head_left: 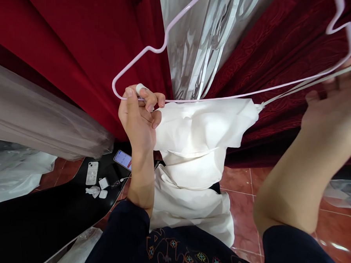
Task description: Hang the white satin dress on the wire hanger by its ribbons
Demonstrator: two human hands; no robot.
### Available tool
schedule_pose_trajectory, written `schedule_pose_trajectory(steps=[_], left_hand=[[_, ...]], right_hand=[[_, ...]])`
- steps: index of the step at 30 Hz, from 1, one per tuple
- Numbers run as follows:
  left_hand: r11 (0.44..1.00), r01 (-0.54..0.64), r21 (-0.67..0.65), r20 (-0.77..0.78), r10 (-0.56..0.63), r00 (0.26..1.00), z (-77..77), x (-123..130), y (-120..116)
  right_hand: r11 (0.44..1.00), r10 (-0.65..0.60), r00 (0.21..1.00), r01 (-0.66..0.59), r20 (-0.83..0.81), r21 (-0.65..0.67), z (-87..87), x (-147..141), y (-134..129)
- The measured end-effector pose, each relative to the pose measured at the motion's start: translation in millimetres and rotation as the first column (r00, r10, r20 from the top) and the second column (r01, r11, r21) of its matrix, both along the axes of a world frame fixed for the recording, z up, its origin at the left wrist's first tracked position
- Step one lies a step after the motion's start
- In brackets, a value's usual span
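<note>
A pale pink clothes hanger (156,51) spans the view, its top cut off by the frame. My left hand (141,113) is closed around the bar near its left corner, and a white wrap circles one finger. A white dress (189,127) hangs below the bar and drapes down over my lap. From its right top corner a thin strap (288,93) stretches to the hanger's right end. There my right hand (335,88), partly cut off by the frame edge, has its fingers on the strap, close to the bar.
A black surface (58,208) at left carries a phone (92,173), a lit phone (123,159), a white charger (103,183) and a small white case (103,194). Red curtains (80,54) and white garments (188,36) hang in front. The floor is red tile (241,210).
</note>
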State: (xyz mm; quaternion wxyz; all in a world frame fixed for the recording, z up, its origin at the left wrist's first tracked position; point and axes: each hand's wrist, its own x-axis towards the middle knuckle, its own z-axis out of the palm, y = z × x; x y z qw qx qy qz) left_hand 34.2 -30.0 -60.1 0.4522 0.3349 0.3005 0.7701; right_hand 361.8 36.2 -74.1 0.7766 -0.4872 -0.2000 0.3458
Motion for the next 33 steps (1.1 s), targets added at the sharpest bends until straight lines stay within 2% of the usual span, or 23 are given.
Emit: schedule_pose_trajectory(steps=[1, 3, 5, 8, 13, 17, 19, 22, 24, 26, 27, 29, 31, 33], left_hand=[[1.000, 0.003, 0.003, -0.007, -0.003, 1.000, 0.0, 0, 0], [1.000, -0.001, 0.016, -0.016, 0.001, 1.000, 0.0, -1, 0], [1.000, -0.007, 0.020, -0.016, 0.008, 1.000, -0.4, -1, 1], [1.000, -0.014, 0.005, 0.000, 0.014, 1.000, -1.9, -1, 4], [0.998, -0.001, -0.061, -0.033, -0.001, 0.999, -5.6, -5, 10], [0.998, -0.010, -0.065, -0.088, 0.004, 0.996, -7.2, -10, 10], [0.995, -0.084, -0.060, -0.111, 0.077, 0.991, -7.2, -16, 6], [0.962, -0.274, -0.015, -0.189, 0.266, 0.945, -7.1, -30, -3], [0.919, -0.386, 0.078, -0.269, 0.392, 0.879, -6.7, -41, -7], [0.883, -0.426, 0.198, -0.342, 0.470, 0.814, -4.4, -50, -8], [0.877, -0.408, 0.253, -0.370, 0.478, 0.797, -2.2, -52, -7], [0.903, -0.289, 0.317, -0.459, 0.413, 0.787, 4.9, -53, -4], [0.942, -0.138, 0.306, -0.584, 0.300, 0.754, 14.7, -49, 0], [0.960, -0.085, 0.266, -0.687, 0.250, 0.682, 25.8, -44, 2]], right_hand=[[0.996, -0.094, 0.995, 0.094, 0.011, 0.005, -3.3, -10, -4], [0.990, -0.139, 0.990, 0.139, 0.027, -0.013, -9.4, -28, -12], [1.000, -0.011, 0.998, 0.012, 0.056, -0.018, -12.6, -45, -21], [0.976, 0.200, 0.975, -0.208, 0.100, 0.072, -9.0, -66, -33], [0.938, 0.240, 0.965, -0.201, -0.108, 0.283, -0.1, -83, -41], [0.856, 0.340, 0.936, -0.267, -0.092, 0.443, -9.3, -84, -40], [0.851, 0.337, 0.939, -0.269, -0.075, 0.451, -14.0, -83, -39], [0.869, 0.298, 0.953, -0.244, -0.061, 0.430, -16.0, -83, -37], [0.869, 0.293, 0.955, -0.245, -0.050, 0.429, -14.8, -83, -36], [0.865, 0.308, 0.950, -0.254, -0.058, 0.433, -13.5, -83, -36], [0.863, 0.325, 0.943, -0.263, -0.075, 0.431, -13.0, -84, -36], [0.865, 0.358, 0.927, -0.283, -0.114, 0.414, -12.7, -86, -36], [0.868, 0.369, 0.920, -0.290, -0.132, 0.404, -12.7, -87, -37], [0.871, 0.361, 0.924, -0.286, -0.125, 0.399, -12.5, -88, -38]])
